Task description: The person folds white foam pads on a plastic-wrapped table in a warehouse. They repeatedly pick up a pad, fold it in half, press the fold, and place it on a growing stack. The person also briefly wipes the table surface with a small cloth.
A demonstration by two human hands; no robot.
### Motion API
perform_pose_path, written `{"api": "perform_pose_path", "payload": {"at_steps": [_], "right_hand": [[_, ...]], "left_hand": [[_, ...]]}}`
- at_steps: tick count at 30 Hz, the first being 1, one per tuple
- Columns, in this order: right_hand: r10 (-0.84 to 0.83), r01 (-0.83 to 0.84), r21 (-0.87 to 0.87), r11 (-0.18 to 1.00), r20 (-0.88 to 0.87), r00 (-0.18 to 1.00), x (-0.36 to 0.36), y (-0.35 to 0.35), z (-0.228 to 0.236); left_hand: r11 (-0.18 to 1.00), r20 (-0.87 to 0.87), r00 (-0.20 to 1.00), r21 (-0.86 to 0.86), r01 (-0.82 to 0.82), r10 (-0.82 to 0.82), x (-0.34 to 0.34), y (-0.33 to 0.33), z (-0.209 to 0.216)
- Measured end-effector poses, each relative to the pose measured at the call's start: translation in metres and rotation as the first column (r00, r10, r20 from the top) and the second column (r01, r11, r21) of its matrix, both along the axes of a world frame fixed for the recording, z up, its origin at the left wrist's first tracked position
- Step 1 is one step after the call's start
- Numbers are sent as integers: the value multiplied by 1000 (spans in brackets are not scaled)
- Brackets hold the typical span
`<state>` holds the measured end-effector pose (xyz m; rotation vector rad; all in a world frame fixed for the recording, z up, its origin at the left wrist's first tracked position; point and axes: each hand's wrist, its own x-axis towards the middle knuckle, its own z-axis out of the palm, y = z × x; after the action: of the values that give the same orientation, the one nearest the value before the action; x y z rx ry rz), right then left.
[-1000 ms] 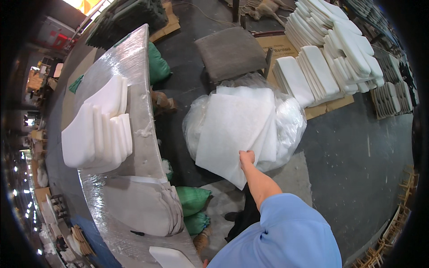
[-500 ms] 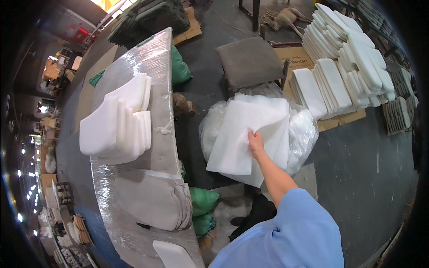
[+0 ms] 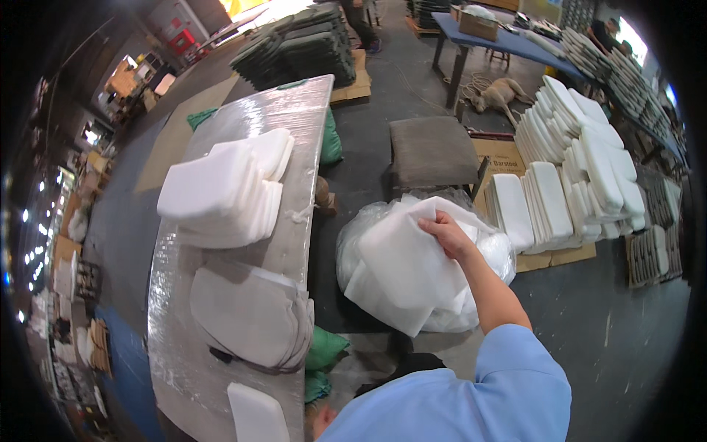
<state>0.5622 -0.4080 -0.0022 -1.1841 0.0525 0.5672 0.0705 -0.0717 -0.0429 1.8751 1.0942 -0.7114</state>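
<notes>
Near the middle of the frame, the right hand (image 3: 446, 234) is pinching the upper edge of a white sheet (image 3: 406, 267), thumb and fingers closing together on the material. The sheet is bending below the grip and lying over a clear plastic bag (image 3: 501, 258), while more white sheeting (image 3: 361, 291) is showing beneath it. As far as one can judge, the grasping part is standing complete and the edge is rising off the pile, but the sheet is not yet lying clear of the bag; how many layers are remaining underneath is staying hidden. At the lower edge of the frame, the left hand (image 3: 322, 421) is showing only in part beside the table (image 3: 309, 110), so I cannot tell whether its fingers are gripping anything; a white pad (image 3: 258, 414) is lying nearest to it. At left, white pads (image 3: 210, 190) are sitting stacked on the table, and grey pads (image 3: 247, 313) are lying below them. Above the bag, a brown seat (image 3: 431, 144) is standing, and at right, white stacks (image 3: 546, 202) are resting on cardboard (image 3: 563, 257). Toward the upper right, a dog (image 3: 501, 94) is lying on the floor near a blue table (image 3: 512, 46).
</notes>
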Motion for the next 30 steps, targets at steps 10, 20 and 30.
{"api": "perform_pose_path", "payload": {"at_steps": [10,20,30], "right_hand": [[109,-19,470,883,-165,980,-100,62,36],[313,-236,698,676,18,950,-252,155,114],[364,-441,431,787,253,896,-369,245,121]], "left_hand": [[932,439,855,-340,-126,275,20,-14,-9],[169,162,537,-985,37,828,-80,-2,-18],[188,180,58,-958,-216,982,-224,110,67]]}}
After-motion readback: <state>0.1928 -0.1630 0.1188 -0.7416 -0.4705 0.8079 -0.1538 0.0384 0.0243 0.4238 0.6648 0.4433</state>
